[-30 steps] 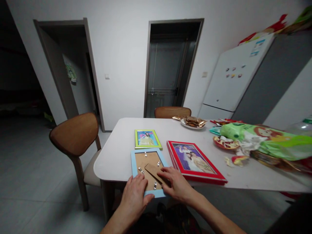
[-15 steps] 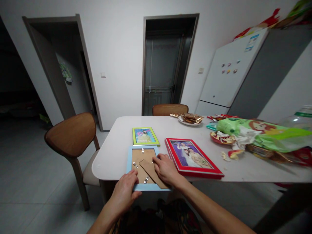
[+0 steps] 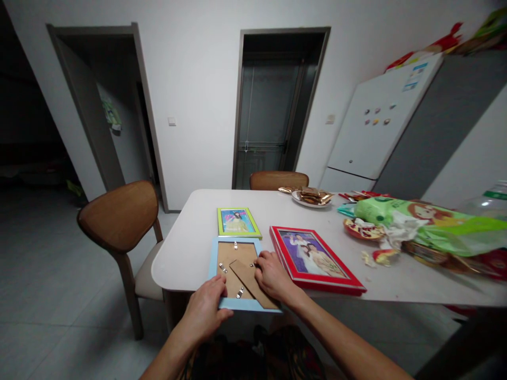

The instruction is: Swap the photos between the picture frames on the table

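Your left hand (image 3: 204, 307) grips the near-left corner of the face-down light-blue photo frame (image 3: 233, 278), overhanging the bench's (image 3: 176, 253) near edge; your right hand (image 3: 274, 275) curls over its right side, hold unclear. Pressing the overhang could tip it.

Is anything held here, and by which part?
The left hand holds the blue frame by its near left corner. The right hand is at its right side; whether it grips can't be told.
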A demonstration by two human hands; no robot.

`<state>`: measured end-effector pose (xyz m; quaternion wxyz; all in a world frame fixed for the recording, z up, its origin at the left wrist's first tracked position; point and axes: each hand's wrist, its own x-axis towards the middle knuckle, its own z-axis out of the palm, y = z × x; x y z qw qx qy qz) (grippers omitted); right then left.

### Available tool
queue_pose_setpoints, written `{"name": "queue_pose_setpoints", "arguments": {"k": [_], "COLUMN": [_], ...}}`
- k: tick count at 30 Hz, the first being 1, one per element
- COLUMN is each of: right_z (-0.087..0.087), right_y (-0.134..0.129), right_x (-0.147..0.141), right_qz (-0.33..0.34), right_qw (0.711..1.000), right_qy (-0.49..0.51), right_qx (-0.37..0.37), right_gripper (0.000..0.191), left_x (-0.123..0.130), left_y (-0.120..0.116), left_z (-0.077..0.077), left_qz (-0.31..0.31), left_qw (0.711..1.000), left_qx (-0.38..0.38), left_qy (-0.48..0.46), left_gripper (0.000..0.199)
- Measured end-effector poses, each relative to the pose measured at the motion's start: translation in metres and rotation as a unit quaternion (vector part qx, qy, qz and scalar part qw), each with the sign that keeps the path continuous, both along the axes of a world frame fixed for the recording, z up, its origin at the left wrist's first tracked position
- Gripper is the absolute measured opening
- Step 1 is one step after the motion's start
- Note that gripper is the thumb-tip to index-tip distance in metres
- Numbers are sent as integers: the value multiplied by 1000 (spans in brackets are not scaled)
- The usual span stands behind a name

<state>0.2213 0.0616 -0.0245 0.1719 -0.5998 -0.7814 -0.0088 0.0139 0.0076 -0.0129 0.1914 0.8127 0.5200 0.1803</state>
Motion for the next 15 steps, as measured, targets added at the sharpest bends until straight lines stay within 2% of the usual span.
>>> {"name": "queue_pose_setpoints", "arguments": {"k": [7, 10, 12, 15], "right_z": [0, 2, 2, 4], "right_y": [2, -5, -15, -33], "right_x": [1, -1, -5, -13], "right_qz": [-7, -5, 33, 146], "right_qw": [1000, 1000, 999, 987], "right_qy": [11, 10, 30, 64], "right_qx": [-6, -2, 14, 20], "right_gripper": [27, 28, 30, 29], "left_x": [0, 0, -1, -2], "left_y": [-1, 0, 0, 1], "left_z": [3, 2, -1, -5], "left_qz": [-6, -12, -12, -11], "left_qw": [1000, 1000, 1000, 1000], "left_qx": [5, 15, 15, 15], "left_qy": [-4, -6, -6, -8], "left_gripper": [23, 24, 25, 26]}}
